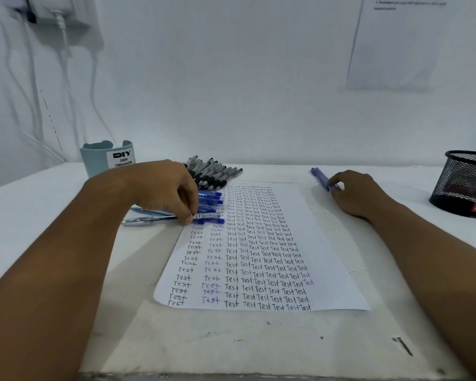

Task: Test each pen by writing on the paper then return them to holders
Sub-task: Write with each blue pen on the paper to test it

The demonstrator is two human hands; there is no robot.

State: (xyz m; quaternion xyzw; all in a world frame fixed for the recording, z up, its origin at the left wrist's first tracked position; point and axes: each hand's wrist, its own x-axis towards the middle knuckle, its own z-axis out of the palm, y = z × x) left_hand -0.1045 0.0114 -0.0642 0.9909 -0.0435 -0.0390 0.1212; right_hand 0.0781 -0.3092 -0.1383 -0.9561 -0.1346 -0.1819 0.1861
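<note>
Cool, even light, soft shadows, wide-angle bending and blur toward the edges.

A single head-worn, wide-angle camera supplies the only view. It looks forward and down from above the near edge of the desk (231,347), facing a white wall (231,92) that rises directly behind the far edge. Both forearms enter from the lower corners of the frame and converge toward the centre, where the hands lie at mid-height: the left hand (168,191) left of centre, the right hand (355,193) right of centre. The sheet of paper (327,257) occupies the centre foreground at close range. Lens distortion bows the desk edges outward. A mesh holder (462,182) is cut by the right frame border. No second view is provided.
</note>
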